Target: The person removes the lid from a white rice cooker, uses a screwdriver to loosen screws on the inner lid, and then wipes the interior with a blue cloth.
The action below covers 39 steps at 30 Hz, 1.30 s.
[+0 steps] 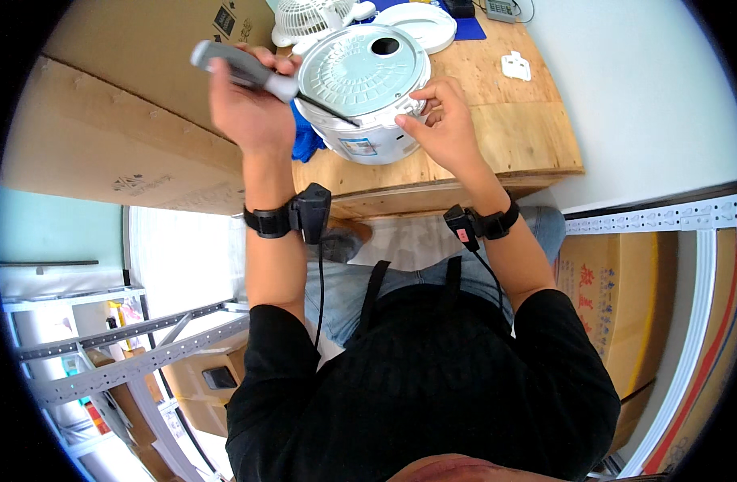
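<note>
A white round rice cooker [392, 138] stands at the near part of the wooden table. Its pale green ribbed top [352, 76] has a dark oval hole at the far right. My left hand [260, 116] is closed round the grey handle of a screwdriver [252, 72]. The dark shaft slants down to the right, its tip at the cooker's front rim. My right hand [449, 132] grips the front right of that rim, thumb and fingers bent at a small white part. Whether the tip touches a screw is too small to tell.
Behind the cooker lie a white slotted basket-like part [312, 18] and a white round cover [420, 28]. A small white plate [515, 67] and a grey calculator-like device [501, 10] lie to the right. Blue cloth [306, 140] sits beside the cooker. Large cardboard boxes [119, 120] stand left.
</note>
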Each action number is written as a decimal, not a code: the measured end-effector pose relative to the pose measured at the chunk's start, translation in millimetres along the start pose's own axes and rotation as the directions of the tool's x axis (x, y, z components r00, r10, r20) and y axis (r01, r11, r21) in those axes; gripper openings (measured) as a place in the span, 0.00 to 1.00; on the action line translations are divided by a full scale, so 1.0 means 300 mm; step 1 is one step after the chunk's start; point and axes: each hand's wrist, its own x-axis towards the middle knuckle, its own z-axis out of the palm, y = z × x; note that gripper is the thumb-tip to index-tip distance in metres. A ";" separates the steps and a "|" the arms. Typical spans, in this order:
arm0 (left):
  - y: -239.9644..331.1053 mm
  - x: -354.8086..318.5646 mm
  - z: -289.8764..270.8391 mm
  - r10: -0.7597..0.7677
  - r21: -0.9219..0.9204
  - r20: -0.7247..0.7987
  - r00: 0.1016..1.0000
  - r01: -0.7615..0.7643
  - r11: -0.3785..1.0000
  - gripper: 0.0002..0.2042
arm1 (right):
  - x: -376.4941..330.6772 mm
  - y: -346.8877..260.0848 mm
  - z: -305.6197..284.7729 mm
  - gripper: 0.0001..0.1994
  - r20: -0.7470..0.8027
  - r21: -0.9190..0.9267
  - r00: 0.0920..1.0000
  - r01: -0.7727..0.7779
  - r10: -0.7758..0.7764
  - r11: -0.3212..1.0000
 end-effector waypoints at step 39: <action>-0.183 0.123 0.131 0.079 0.099 0.223 0.972 -0.104 0.990 0.18 | -0.014 0.004 -0.004 0.17 0.000 0.035 1.000 0.031 -0.031 0.999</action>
